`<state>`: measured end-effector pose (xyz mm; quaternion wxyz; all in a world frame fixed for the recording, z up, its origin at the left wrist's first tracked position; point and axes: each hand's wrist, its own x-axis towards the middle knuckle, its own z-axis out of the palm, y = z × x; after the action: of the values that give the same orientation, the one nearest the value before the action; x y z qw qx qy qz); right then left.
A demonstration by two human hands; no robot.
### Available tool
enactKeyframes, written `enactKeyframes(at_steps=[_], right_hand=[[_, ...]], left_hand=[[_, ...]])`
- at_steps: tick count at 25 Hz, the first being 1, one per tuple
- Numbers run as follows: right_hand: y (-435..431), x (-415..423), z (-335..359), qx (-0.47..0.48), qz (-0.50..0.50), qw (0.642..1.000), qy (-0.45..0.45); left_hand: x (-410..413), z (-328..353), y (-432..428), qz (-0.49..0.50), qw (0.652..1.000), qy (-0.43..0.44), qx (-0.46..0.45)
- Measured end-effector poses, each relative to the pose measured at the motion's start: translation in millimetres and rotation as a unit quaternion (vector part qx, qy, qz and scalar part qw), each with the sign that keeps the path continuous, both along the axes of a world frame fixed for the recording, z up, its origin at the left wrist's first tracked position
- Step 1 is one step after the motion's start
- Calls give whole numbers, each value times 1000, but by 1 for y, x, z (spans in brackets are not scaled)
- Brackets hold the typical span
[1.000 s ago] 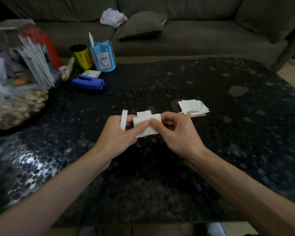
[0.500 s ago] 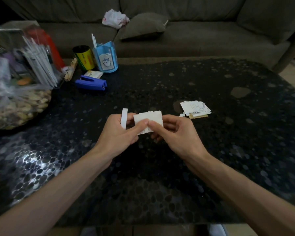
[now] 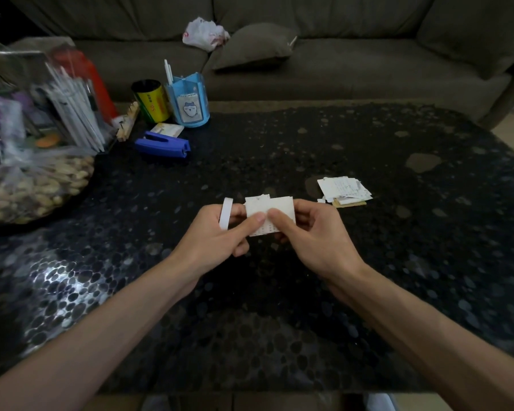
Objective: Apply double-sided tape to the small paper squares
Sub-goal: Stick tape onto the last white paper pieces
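Both hands meet above the middle of the dark table around a small stack of white paper squares. My left hand pinches the stack's left side with its thumb on top, and a white roll of double-sided tape sits looped over its fingers. My right hand pinches the stack's right side, thumb on the front face. Whether any tape is stuck on the squares cannot be seen. A separate pile of paper squares lies on the table to the right of my hands.
At the back left stand a blue pen holder, a yellow can and a blue stapler. A plastic bag of nuts and a clear container fill the left edge. A sofa runs behind the table.
The stack has stayed between both hands, lifted and tidied slightly. My right thumb has slid over its front toward my left thumb. The view has shifted a little.
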<state>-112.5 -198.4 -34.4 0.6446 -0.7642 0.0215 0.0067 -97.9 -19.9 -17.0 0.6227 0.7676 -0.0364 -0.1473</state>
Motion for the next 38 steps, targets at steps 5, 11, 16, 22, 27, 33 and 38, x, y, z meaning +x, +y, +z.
enactKeyframes(at_steps=[5,11,16,22,27,33,38], right_hand=[[-3,0,0,0,-8,1000,25],[-1,-4,2,26,-18,999,29],[-13,6,6,54,-77,994,57],[-82,54,-1,-35,-302,949,81],[-97,73,-13,-168,-301,937,60],[-78,58,-8,-286,-246,925,-33],[-13,22,12,-134,-15,975,-175]], left_hand=[[3,-2,1,44,999,-23,4],[3,-5,2,32,999,-30,3],[10,-14,0,25,999,-6,36],[17,-22,-1,6,999,35,10],[11,-15,-2,-81,989,-95,79],[3,-11,-15,-82,986,-139,34],[0,-6,-8,-75,967,-236,60]])
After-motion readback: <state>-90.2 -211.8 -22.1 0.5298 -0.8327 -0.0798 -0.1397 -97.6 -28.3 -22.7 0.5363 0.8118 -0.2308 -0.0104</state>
